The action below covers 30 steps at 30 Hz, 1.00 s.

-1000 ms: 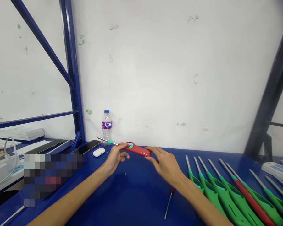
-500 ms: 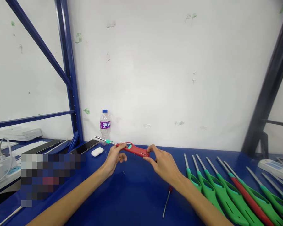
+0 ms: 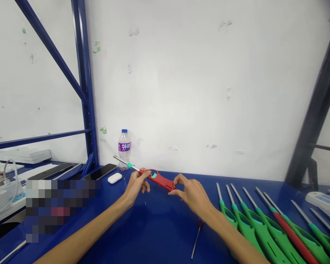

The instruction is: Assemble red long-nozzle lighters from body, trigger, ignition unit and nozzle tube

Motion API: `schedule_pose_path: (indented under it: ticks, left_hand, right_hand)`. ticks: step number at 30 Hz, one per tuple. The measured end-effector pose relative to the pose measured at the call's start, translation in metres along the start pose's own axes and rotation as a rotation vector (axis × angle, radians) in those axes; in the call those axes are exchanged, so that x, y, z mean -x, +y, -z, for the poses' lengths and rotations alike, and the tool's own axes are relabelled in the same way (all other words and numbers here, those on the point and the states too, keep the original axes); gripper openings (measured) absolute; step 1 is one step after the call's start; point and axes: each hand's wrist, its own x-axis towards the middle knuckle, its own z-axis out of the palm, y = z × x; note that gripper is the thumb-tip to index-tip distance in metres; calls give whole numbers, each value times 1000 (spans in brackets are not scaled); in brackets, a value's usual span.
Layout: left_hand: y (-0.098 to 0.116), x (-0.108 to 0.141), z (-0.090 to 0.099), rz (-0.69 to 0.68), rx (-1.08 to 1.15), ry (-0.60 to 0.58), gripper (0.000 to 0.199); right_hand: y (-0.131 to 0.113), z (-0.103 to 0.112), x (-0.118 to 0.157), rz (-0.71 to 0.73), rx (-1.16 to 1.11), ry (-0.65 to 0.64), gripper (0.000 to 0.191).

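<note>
A red long-necked gas lighter [image 3: 162, 181] with a teal trigger and a teal collar on its metal tube is held above the blue table, its tube pointing up to the left. My left hand [image 3: 136, 185] grips it where the tube meets the red body. The thumb and fingers of my right hand [image 3: 192, 192] pinch the butt end of the handle. Below my right wrist lies a screwdriver [image 3: 196, 238] with a red handle, partly hidden by the forearm. A tiny pin-like piece [image 3: 145, 203] lies on the table under my left hand.
Several green lighters [image 3: 249, 227] and a red one [image 3: 294, 234] lie in a row at the right. Behind my left hand are a plastic bottle [image 3: 124, 146], a white earbud case [image 3: 114, 178] and a phone [image 3: 101, 171]. A blue metal frame [image 3: 85, 84] stands at the left.
The red lighter has tilted a little more, its butt end lower, with both hands still on it. The whole view has shifted slightly.
</note>
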Motion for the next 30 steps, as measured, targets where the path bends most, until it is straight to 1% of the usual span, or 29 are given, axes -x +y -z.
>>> schedule_pose_path:
  ticks: [6,14,17,20,22,24,26,28,30]
  left_hand:
    - [-5,-1,-1,-14,-27,-7,35]
    - [-6,0,-3,-14,-37,-4,35]
    - [-6,0,-2,-18,-49,7,35]
    - [-4,-2,-1,-3,-34,29,35]
    - [-3,-2,0,26,17,54,35]
    - [-3,-1,-2,60,75,74,35]
    - [-4,1,-5,96,115,84,35]
    - [-6,4,-8,126,130,88,35]
    - [-8,6,-10,126,126,77,33]
  right_hand:
    - [4,-3,0,-5,5,-18,24]
    - [9,-10,0,-1,-132,-103,21]
    - [7,-9,1,14,-64,-75,24]
    - [2,-6,2,39,27,12,30]
    - [-2,-4,3,50,68,53,29]
    - [-4,-3,4,64,134,58,27]
    - [-4,-3,5,96,212,46,30]
    - [-3,-5,4,136,268,24,32]
    - [-2,-7,2,170,301,9,32]
